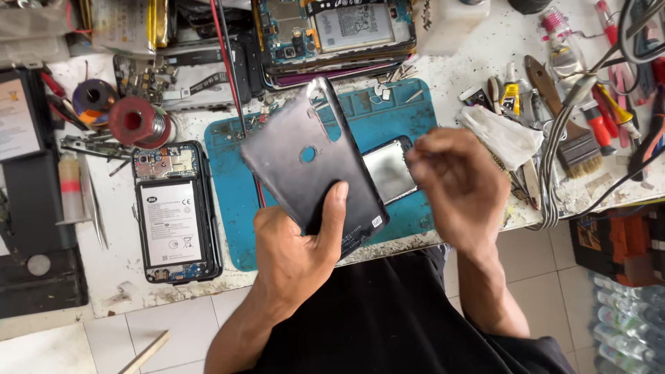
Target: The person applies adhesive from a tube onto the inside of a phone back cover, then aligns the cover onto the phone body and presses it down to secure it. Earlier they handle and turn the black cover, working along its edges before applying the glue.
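Left hand (pixel 294 253): grips black back cover (pixel 313 161) by its lower edge, thumb across the inner face, cover tilted above the blue mat (pixel 388 111). Right hand (pixel 457 183): loosely curled just beside a small dark panel (pixel 389 170) (contact unclear; grasp cannot be told). Opened phone (pixel 174 211): flat on the bench, left of mat, battery exposed. Risk, as judged: the thin cover could flex or slip from a one-edge hold, dropping onto loose parts.

Bare forearms, no sleeves, dark clothing
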`<control>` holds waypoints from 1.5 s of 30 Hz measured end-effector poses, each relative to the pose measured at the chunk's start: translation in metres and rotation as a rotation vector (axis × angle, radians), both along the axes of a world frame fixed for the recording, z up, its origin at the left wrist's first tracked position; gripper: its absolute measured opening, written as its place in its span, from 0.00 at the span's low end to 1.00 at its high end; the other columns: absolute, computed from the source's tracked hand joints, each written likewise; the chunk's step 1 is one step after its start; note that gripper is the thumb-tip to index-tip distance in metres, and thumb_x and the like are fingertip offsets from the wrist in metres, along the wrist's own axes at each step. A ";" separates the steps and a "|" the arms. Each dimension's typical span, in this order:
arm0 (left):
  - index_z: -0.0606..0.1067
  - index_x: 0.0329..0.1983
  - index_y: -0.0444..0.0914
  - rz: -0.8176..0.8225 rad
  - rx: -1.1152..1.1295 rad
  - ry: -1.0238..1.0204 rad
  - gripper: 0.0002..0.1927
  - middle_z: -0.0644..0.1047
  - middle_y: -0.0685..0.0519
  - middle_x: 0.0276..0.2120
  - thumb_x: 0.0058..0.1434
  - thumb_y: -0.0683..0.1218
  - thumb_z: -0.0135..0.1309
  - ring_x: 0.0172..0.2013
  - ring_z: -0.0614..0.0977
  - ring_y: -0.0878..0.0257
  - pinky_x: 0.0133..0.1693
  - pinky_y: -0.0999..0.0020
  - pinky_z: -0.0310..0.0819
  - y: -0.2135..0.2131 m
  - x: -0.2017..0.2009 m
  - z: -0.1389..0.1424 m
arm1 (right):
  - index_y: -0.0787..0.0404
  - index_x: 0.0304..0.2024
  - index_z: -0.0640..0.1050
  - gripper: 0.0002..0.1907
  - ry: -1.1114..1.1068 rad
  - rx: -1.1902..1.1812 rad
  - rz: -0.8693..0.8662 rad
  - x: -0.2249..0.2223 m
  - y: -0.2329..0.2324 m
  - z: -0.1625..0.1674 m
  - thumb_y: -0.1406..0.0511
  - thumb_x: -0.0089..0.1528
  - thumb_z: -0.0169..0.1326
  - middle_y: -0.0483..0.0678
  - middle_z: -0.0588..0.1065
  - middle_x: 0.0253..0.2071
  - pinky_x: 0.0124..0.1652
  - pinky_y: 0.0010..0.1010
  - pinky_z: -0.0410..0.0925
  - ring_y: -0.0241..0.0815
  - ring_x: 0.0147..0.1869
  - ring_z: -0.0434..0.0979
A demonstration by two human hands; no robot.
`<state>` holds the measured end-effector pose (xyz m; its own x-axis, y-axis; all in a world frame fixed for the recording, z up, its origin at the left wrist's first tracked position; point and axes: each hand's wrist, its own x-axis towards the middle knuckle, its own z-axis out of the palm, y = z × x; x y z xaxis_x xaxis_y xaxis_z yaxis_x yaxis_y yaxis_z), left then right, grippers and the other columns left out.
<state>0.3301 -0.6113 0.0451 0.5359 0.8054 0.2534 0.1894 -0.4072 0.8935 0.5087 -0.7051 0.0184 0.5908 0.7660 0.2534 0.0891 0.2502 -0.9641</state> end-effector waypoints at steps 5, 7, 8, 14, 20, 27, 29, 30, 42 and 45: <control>0.79 0.34 0.32 -0.013 0.026 -0.029 0.08 0.81 0.51 0.24 0.69 0.42 0.59 0.21 0.83 0.63 0.24 0.68 0.69 -0.001 0.001 -0.002 | 0.75 0.49 0.76 0.12 -0.200 -0.093 0.142 -0.017 -0.030 -0.013 0.78 0.62 0.58 0.54 0.77 0.43 0.47 0.30 0.73 0.41 0.45 0.78; 0.78 0.35 0.33 -0.039 0.007 -0.057 0.08 0.82 0.52 0.25 0.70 0.41 0.58 0.23 0.85 0.64 0.25 0.69 0.71 -0.004 0.003 -0.004 | 0.73 0.42 0.78 0.06 -0.335 -0.150 0.044 -0.022 -0.033 -0.021 0.78 0.62 0.59 0.55 0.79 0.40 0.41 0.26 0.73 0.39 0.42 0.80; 0.78 0.35 0.33 -0.060 0.043 -0.038 0.08 0.82 0.51 0.25 0.70 0.41 0.58 0.22 0.84 0.63 0.25 0.68 0.70 -0.005 0.004 -0.005 | 0.73 0.40 0.78 0.04 -0.301 -0.187 0.022 -0.022 -0.033 -0.024 0.77 0.62 0.59 0.53 0.79 0.38 0.39 0.25 0.73 0.37 0.39 0.80; 0.78 0.34 0.32 -0.085 0.032 -0.002 0.08 0.80 0.51 0.22 0.68 0.41 0.58 0.21 0.83 0.62 0.24 0.67 0.69 -0.004 0.007 -0.001 | 0.71 0.32 0.79 0.05 -0.297 -0.423 -0.090 -0.023 -0.020 -0.023 0.75 0.63 0.60 0.51 0.80 0.29 0.32 0.26 0.67 0.37 0.30 0.77; 0.79 0.32 0.33 -0.034 -0.067 -0.007 0.11 0.82 0.51 0.23 0.70 0.43 0.57 0.21 0.84 0.64 0.24 0.67 0.71 0.003 0.004 0.007 | 0.71 0.39 0.78 0.03 -0.243 -0.163 0.088 -0.021 -0.027 -0.016 0.74 0.63 0.56 0.51 0.78 0.37 0.36 0.25 0.71 0.34 0.37 0.78; 0.79 0.33 0.32 -0.066 -0.076 0.054 0.12 0.81 0.50 0.22 0.70 0.44 0.56 0.21 0.82 0.62 0.24 0.66 0.70 -0.001 0.013 0.000 | 0.71 0.36 0.80 0.06 -0.171 -0.432 -0.072 -0.025 -0.024 -0.038 0.74 0.68 0.58 0.50 0.78 0.28 0.30 0.23 0.64 0.32 0.30 0.72; 0.79 0.32 0.33 -0.017 -0.104 0.088 0.13 0.81 0.51 0.21 0.70 0.45 0.56 0.19 0.82 0.64 0.23 0.67 0.69 0.004 0.007 0.000 | 0.72 0.40 0.79 0.02 -0.117 -0.326 0.023 -0.025 -0.025 -0.041 0.75 0.68 0.57 0.52 0.78 0.34 0.36 0.24 0.68 0.34 0.36 0.74; 0.79 0.30 0.33 0.013 -0.107 0.104 0.14 0.81 0.51 0.20 0.70 0.45 0.56 0.18 0.83 0.64 0.22 0.67 0.69 0.007 0.004 0.000 | 0.73 0.44 0.78 0.04 -0.054 -0.224 0.093 -0.024 -0.026 -0.042 0.76 0.67 0.57 0.53 0.78 0.39 0.41 0.25 0.72 0.34 0.41 0.77; 0.78 0.33 0.33 -0.033 -0.035 0.004 0.13 0.80 0.51 0.23 0.72 0.45 0.54 0.22 0.83 0.63 0.26 0.66 0.71 -0.001 0.011 -0.007 | 0.72 0.37 0.80 0.04 -0.198 -0.350 -0.083 -0.020 -0.028 -0.046 0.74 0.67 0.59 0.51 0.80 0.31 0.28 0.20 0.65 0.30 0.29 0.75; 0.78 0.30 0.34 -0.001 -0.070 0.007 0.15 0.80 0.52 0.21 0.72 0.46 0.54 0.20 0.83 0.64 0.23 0.67 0.70 0.004 0.009 -0.005 | 0.72 0.40 0.79 0.03 -0.171 -0.278 -0.020 -0.018 -0.026 -0.041 0.74 0.68 0.57 0.51 0.79 0.34 0.31 0.20 0.68 0.30 0.33 0.76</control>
<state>0.3393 -0.6075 0.0398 0.5382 0.8205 0.1927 0.1956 -0.3440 0.9184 0.4906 -0.7312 -0.0225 0.5733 0.8085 0.1331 0.2578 -0.0238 -0.9659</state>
